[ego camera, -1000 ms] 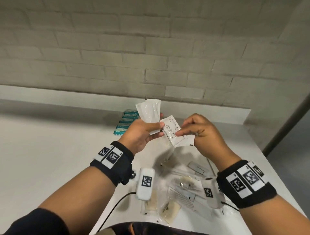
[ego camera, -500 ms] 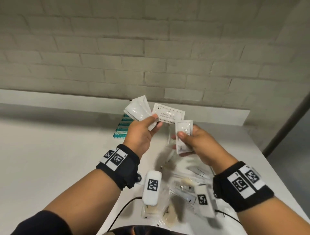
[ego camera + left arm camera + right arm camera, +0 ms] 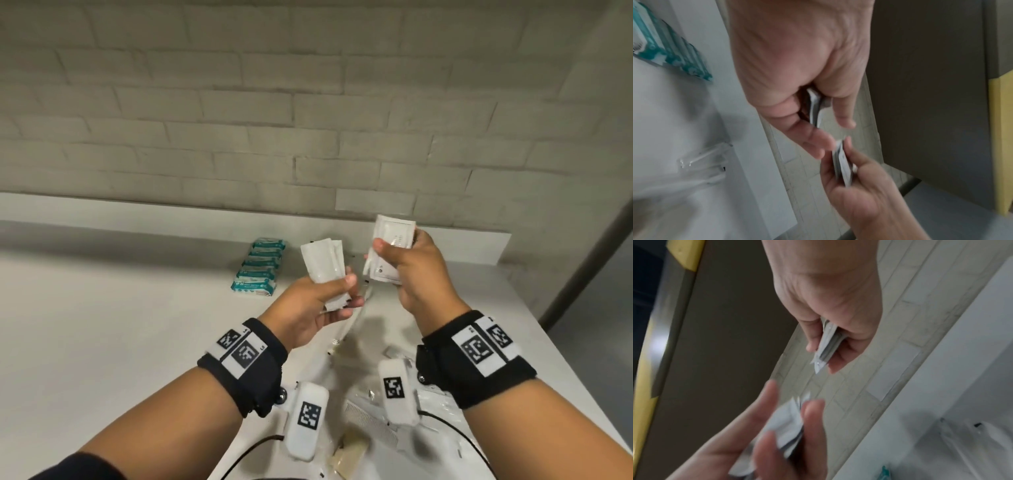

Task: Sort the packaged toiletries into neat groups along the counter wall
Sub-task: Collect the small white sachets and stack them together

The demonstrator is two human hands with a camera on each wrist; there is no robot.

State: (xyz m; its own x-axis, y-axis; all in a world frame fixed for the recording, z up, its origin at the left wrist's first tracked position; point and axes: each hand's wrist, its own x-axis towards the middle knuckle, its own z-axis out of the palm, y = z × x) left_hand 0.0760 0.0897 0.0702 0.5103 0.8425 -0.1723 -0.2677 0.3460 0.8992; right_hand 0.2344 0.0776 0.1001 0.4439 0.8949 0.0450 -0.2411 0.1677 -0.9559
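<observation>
My left hand [image 3: 337, 291] is raised above the counter and grips a small stack of white sachets [image 3: 322, 262], seen edge-on in the left wrist view as white sachets [image 3: 815, 104]. To its right, my right hand [image 3: 394, 253] pinches two or three more white sachets [image 3: 392, 236] between thumb and fingers, also visible in the right wrist view as sachets [image 3: 827, 344]. The two hands are a little apart. A row of teal-and-white packets [image 3: 260, 265] lies near the counter wall, left of my hands.
Several clear-wrapped toiletries, among them a comb [image 3: 368, 423] and a tan item [image 3: 347, 452], lie loose on the white counter [image 3: 120, 325] below my wrists. A low white upstand [image 3: 171, 222] runs under the brick wall. The counter ends at the right edge [image 3: 548, 329].
My right hand took the printed sachet away and now holds it with its own sachet, raised to the right. My left hand dropped a little, and the hands drew apart.
</observation>
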